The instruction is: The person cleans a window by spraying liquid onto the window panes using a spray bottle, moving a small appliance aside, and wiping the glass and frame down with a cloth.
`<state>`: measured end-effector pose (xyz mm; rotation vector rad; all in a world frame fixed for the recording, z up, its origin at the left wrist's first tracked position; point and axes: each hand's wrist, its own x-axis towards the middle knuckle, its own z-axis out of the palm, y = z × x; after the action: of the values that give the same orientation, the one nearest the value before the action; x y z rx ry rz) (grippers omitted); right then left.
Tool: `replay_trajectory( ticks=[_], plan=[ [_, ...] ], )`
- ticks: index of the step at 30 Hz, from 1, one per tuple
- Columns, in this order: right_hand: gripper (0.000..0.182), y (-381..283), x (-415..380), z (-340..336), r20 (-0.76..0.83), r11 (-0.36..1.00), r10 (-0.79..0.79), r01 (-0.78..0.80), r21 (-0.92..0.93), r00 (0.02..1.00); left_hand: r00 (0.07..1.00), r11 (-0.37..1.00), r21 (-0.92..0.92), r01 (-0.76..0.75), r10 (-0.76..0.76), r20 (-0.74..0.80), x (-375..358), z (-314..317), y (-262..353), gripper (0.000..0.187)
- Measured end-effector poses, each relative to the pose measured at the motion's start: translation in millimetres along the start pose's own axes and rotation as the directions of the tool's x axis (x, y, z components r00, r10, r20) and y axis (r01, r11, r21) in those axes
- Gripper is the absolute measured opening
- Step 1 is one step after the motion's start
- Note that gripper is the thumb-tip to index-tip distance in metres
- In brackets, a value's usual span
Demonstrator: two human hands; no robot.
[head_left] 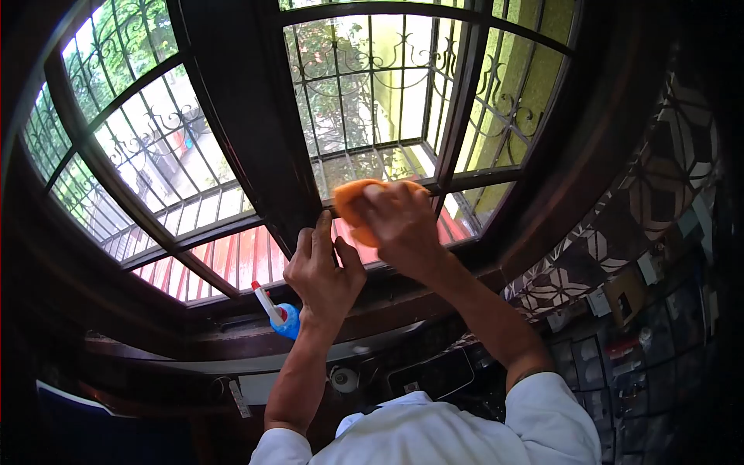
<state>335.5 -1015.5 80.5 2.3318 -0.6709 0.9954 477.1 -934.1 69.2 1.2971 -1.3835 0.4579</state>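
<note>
An orange cloth (353, 203) is bunched under my right hand (403, 225), whose fingers curl over it. The cloth lies against the lower part of the middle window pane (372, 93), near a dark crossbar. My left hand (324, 271) is beside it, lower and to the left. Its fingers point up and rest on the dark window frame (260, 116), with the thumb held apart and nothing visible in the hand. Left of my left wrist, a blue spray bottle (287, 321) with a white and red nozzle stands on the sill, partly hidden by the wrist.
Metal grilles (364, 74) stand outside the glass. At the right hangs a patterned curtain (601, 240), with a rack of small packets (620, 364) below it. Under the sill are a power strip (239, 399) and a dark, flat item (430, 372).
</note>
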Motion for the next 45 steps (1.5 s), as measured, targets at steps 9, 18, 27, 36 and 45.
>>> replay_trajectory(
  ticks=[9, 18, 27, 36, 45],
  plan=[
    [0.047, 47.8, -29.9, -33.1, -0.19, 0.949, 0.304, -0.277, 0.152, 0.934, 0.99, 0.996, 0.09, -0.029, 0.016, 0.143, -8.0, 10.6, -10.4, 0.052],
    [0.052, 35.3, 136.4, -54.0, -0.464, 0.998, -0.062, 0.07, 0.001, 0.884, 0.986, 0.989, 0.141, -0.038, 0.014, 0.168, -5.1, 12.7, -6.0, 0.048],
    [0.054, 95.7, 101.9, -70.7, -0.448, 0.952, -0.019, -0.121, -0.282, 0.894, 0.985, 0.984, 0.162, -0.071, 0.044, 0.168, -1.8, 13.3, -13.1, 0.05],
    [0.078, 70.6, 87.9, -80.0, -0.395, 0.906, 0.202, -0.324, -0.272, 0.896, 0.981, 0.987, 0.152, -0.043, 0.013, 0.193, -2.4, 7.8, -13.1, 0.052],
    [0.068, 25.3, -46.1, -20.8, -0.078, 0.951, 0.308, -0.31, -0.018, 0.948, 0.986, 0.993, 0.115, -0.04, 0.021, 0.165, -3.4, 10.9, -11.4, 0.054]
  ],
)
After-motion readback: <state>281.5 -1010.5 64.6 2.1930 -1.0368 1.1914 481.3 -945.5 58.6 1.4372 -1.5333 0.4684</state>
